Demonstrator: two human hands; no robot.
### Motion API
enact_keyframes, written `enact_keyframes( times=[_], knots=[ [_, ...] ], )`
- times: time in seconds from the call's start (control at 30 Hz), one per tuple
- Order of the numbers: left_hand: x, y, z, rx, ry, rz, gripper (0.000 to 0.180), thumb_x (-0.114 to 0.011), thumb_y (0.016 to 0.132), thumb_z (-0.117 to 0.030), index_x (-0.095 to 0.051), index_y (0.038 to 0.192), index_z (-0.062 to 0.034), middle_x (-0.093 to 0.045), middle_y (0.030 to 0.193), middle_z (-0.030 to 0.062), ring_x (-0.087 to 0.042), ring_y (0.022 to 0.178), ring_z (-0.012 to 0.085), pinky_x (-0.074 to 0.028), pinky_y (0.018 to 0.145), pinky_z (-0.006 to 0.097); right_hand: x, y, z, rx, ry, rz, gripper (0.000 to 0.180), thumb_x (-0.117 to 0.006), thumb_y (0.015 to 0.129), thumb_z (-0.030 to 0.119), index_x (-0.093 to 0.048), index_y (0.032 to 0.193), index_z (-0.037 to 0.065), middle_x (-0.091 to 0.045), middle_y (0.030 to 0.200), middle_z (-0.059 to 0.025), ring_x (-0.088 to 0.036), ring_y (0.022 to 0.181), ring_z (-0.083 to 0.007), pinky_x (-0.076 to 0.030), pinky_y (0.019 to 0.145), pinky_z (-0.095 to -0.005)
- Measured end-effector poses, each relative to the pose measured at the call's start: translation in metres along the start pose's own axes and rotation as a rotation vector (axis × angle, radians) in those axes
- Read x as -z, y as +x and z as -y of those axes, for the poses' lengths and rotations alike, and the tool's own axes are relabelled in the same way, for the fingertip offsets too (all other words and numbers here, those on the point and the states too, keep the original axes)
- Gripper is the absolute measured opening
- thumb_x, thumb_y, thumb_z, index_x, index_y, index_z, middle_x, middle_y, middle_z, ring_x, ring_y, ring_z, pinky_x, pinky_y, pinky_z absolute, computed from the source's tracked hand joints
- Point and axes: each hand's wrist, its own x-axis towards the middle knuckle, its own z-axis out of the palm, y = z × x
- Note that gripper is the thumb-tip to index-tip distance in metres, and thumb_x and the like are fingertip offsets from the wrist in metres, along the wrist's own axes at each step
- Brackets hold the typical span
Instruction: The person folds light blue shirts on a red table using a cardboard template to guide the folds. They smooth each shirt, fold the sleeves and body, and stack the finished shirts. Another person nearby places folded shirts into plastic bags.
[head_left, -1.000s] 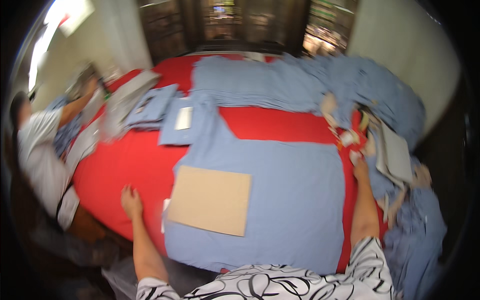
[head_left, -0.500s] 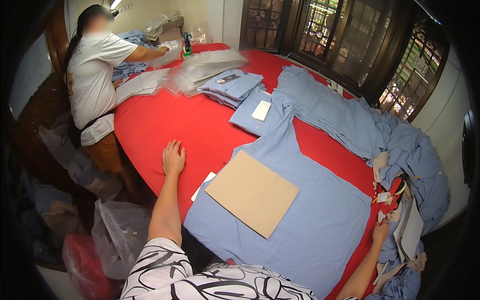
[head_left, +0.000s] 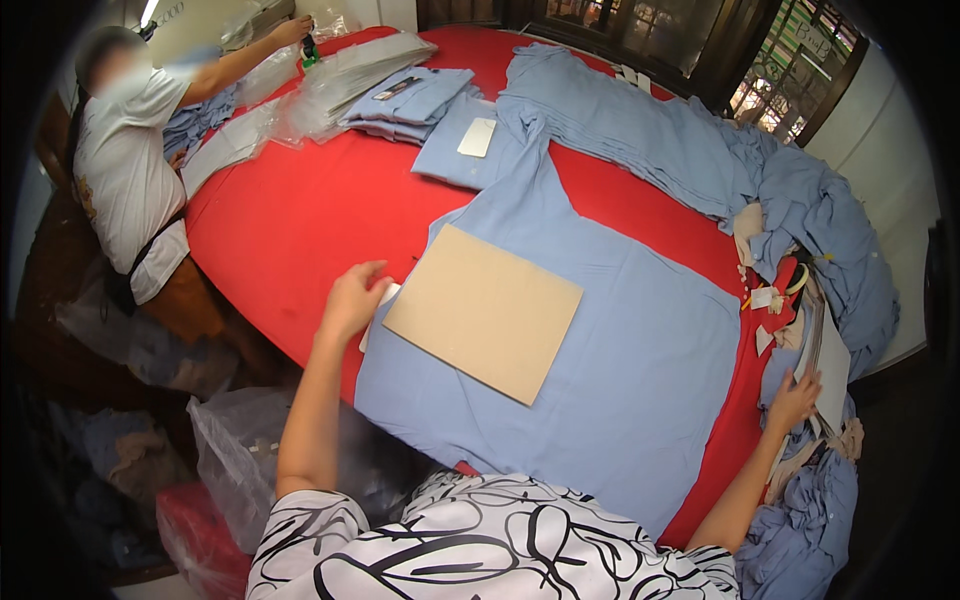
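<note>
A light blue garment [head_left: 640,350] lies spread on the red-covered table [head_left: 290,240] before me. On it rests a flat tan cardboard rectangle [head_left: 485,315]. My left hand [head_left: 355,298] hovers by the cardboard's left corner, fingers stretched and apart, next to a white card [head_left: 380,312] that partly shows at the garment's edge. Whether the fingers touch that card I cannot tell. At the table's right side, my right hand [head_left: 793,402] has its fingers spread against a stack of white sheets [head_left: 828,360]; no grip on a sheet is visible.
Folded blue garments [head_left: 415,105] and a white card [head_left: 477,138] lie beyond the cardboard. A long blue cloth pile [head_left: 640,130] curves along the back and right. Small tags [head_left: 766,298] lie right. A co-worker [head_left: 130,170] stands far left by plastic bags [head_left: 350,85].
My left hand has come closer to the white card. My right hand has left the small tags and reached the white sheets. The co-worker's arm has risen toward a black-and-green object.
</note>
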Motion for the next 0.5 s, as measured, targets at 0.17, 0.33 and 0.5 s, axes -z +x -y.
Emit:
enact_keyframes(
  times=[0.17,0.33,0.5],
  knots=[
    [-0.018,-0.055,-0.002,-0.142,0.273,-0.222,0.043,-0.069,0.086,-0.025,-0.059,0.123,-0.004,-0.062,0.109,0.0155,-0.057,0.107,0.0348,-0.047,0.092,0.045,0.057,-0.096,0.128,0.423,0.68,0.202,0.04,-0.064,0.092,0.028,-0.062,0.124,0.005,-0.046,0.146,-0.0155,-0.035,0.138,-0.0333,-0.027,0.113,-0.0503],
    [-0.017,-0.078,0.028,0.092,0.286,-0.153,0.028,-0.071,0.085,-0.023,-0.061,0.104,-0.0049,-0.061,0.098,0.0124,-0.058,0.098,0.032,-0.045,0.083,0.045,0.133,-0.193,0.28,0.875,1.008,0.384,0.048,-0.065,0.09,0.031,-0.057,0.132,0.009,-0.045,0.145,-0.0181,-0.033,0.138,-0.0405,-0.019,0.115,-0.0569],
    [-0.022,-0.063,0.053,0.051,0.181,-0.231,0.02,-0.072,0.084,-0.023,-0.06,0.086,-0.0062,-0.061,0.087,0.0069,-0.056,0.088,0.0273,-0.04,0.077,0.041,0.158,-0.242,0.37,1.157,0.777,0.308,0.07,-0.055,0.092,0.054,-0.041,0.148,0.015,-0.029,0.156,-0.0176,-0.024,0.142,-0.0439,-0.014,0.113,-0.064]
  ],
)
